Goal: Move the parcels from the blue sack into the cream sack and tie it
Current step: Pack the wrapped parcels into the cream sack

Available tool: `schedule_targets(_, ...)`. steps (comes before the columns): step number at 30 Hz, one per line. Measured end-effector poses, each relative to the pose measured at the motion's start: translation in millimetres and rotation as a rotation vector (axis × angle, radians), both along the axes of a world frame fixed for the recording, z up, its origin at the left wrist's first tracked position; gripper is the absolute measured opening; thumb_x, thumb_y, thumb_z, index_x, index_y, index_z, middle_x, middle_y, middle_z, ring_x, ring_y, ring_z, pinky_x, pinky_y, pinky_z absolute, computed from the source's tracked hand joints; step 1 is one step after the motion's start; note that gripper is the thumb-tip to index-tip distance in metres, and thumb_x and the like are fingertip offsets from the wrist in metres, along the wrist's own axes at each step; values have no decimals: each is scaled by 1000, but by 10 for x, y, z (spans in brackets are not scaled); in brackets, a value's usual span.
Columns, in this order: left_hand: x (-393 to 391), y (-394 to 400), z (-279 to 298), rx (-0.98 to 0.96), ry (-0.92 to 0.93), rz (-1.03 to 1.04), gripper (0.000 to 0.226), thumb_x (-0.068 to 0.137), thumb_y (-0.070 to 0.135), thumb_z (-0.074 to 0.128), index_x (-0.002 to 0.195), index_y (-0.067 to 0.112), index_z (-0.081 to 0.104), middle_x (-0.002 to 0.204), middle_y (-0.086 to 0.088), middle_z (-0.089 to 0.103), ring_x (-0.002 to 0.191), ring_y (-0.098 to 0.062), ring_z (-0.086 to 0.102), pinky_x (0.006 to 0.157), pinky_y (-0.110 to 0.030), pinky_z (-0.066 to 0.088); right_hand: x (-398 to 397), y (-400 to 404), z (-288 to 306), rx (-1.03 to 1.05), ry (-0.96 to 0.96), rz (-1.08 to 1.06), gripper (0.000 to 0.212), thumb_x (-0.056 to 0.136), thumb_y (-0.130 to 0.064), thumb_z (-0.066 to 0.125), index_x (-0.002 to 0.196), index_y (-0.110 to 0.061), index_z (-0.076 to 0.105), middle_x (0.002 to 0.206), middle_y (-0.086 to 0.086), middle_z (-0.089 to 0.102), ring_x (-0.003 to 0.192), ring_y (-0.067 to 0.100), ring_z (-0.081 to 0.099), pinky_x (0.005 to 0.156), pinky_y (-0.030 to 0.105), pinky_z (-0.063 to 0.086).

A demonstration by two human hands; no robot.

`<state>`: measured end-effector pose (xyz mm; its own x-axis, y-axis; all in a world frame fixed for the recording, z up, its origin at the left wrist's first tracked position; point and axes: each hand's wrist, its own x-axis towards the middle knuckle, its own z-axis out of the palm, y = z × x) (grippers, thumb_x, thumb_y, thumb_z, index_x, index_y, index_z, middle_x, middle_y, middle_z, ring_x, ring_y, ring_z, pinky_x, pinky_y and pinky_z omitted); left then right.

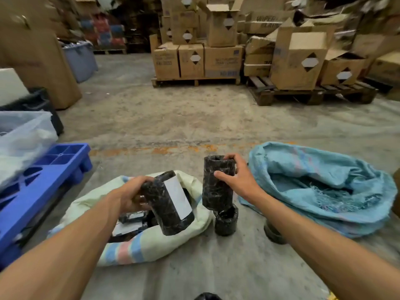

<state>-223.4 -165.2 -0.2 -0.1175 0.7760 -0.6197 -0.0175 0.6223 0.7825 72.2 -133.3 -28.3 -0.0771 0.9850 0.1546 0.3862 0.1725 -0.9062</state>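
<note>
Left hand (129,197) grips a black plastic-wrapped cylindrical parcel with white label (171,204) over the open cream woven sack (151,243). Right hand (236,178) grips an unlabelled black wrapped parcel (217,182) beside the crumpled blue woven sack (324,187). Grey concrete floor (173,118); stacked cardboard boxes (220,59) on wooden pallets (303,95) beyond.

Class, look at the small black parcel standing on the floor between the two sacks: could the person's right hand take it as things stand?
Probably not at once: the right hand already grips a tall black parcel, held right above the small parcel. Nothing else blocks it.
</note>
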Motion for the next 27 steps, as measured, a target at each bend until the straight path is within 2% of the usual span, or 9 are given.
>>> schedule_targets(3,-567,-3,-78,-37,-41,141,23,82,31,55,64,19,47,65,-5,43,57,-22,44,54,-28,46,-446,120,-67,-72,55,30,62,63,-56,75,115,-39,44,119,-1,59,106,17,61,92,43,54)
schedule_targets(7,-1074,25,-175,-72,15,360,21,85,28,48,68,16,46,70,-6,46,63,-23,45,60,-30,43,-939,299,-255,-192,90,52,61,79,-38,77,125,-29,38,122,3,59,104,19,63,92,41,54)
schedule_targets(13,-1483,101,-641,-89,170,555,17,83,25,51,76,10,53,70,-11,52,61,-25,50,60,-26,40,-1420,604,-729,-372,-108,66,71,84,-42,68,142,-15,36,126,7,59,111,24,59,93,36,48)
schedule_targets(16,-1946,358,-1328,-45,198,647,74,48,47,56,109,8,66,90,-9,71,78,-30,68,80,-40,54,-1480,663,-933,-427,-145,69,84,86,-49,62,152,-17,22,137,9,55,121,28,55,103,41,45)
schedule_targets(18,-2084,522,-1598,-24,216,752,88,44,57,58,117,8,63,104,-11,71,91,-34,68,90,-45,53,-1504,686,-999,-435,-86,74,94,78,-57,66,151,-22,18,132,6,57,115,26,59,102,45,47)
schedule_targets(20,-1726,377,-1160,36,263,737,89,64,69,62,129,9,52,119,-13,63,106,-36,60,94,-39,46,-1493,649,-1025,-449,-41,115,109,65,-61,76,149,-32,14,128,1,54,113,23,58,101,42,47)
schedule_targets(22,-1587,334,-1093,118,374,633,80,80,71,58,132,13,42,119,-12,55,109,-33,53,89,-38,38,-1469,604,-1071,-449,-54,163,106,70,-48,83,146,-34,11,127,-1,50,111,20,57,97,35,47)
schedule_targets(24,-1531,197,-1175,207,440,502,76,79,66,64,132,19,38,121,-9,54,109,-29,52,92,-37,36,-1421,585,-1106,-480,-47,139,94,79,-34,81,143,-27,13,121,0,54,99,17,62,86,33,52)
schedule_targets(27,-1627,6,-1420,257,545,371,97,65,62,79,140,27,29,133,-9,52,120,-31,52,105,-41,39,-1416,657,-1141,-537,-85,61,74,81,-27,78,130,-17,23,103,3,58,87,20,65,77,39,57)
